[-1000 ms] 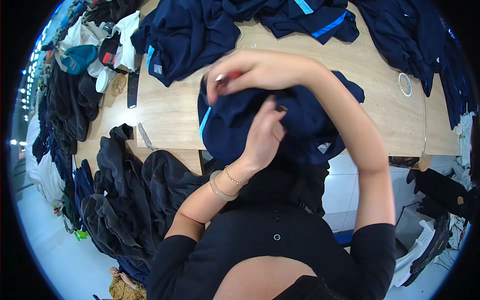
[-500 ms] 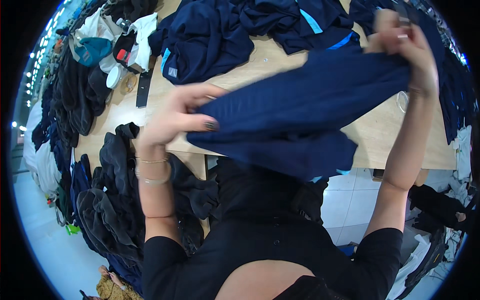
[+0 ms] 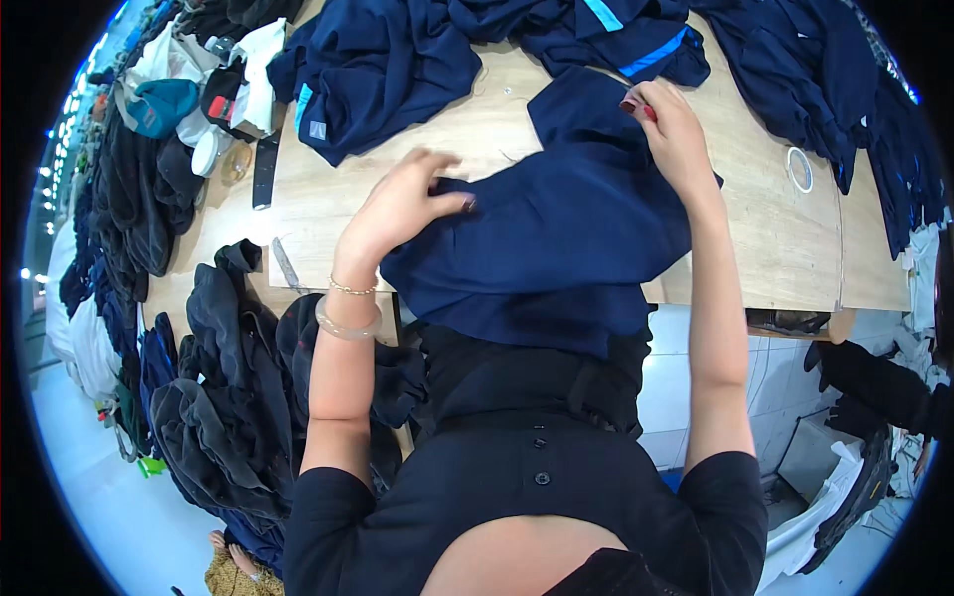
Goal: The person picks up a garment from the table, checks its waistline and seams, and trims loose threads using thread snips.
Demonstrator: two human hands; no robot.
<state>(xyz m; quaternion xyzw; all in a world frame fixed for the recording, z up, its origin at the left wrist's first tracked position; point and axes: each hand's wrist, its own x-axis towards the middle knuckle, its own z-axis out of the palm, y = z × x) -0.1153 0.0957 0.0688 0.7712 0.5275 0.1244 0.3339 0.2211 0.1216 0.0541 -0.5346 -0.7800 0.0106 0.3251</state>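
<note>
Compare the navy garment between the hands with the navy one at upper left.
The front navy garment is spread broadly over the near edge of the table; the upper-left navy garment is bunched in folds.
The upper-left one shows a light-blue strip; the front one shows none.
Left hand and right hand are at the front one; neither is at the other.
Shared: navy fabric.

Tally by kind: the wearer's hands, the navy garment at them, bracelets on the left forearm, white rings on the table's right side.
Hands: 2 (left hand, right hand)
Navy garment: 1
Bracelets: 2 (thin gold chain, pale bangle)
White ring: 1
Total: 6
</note>
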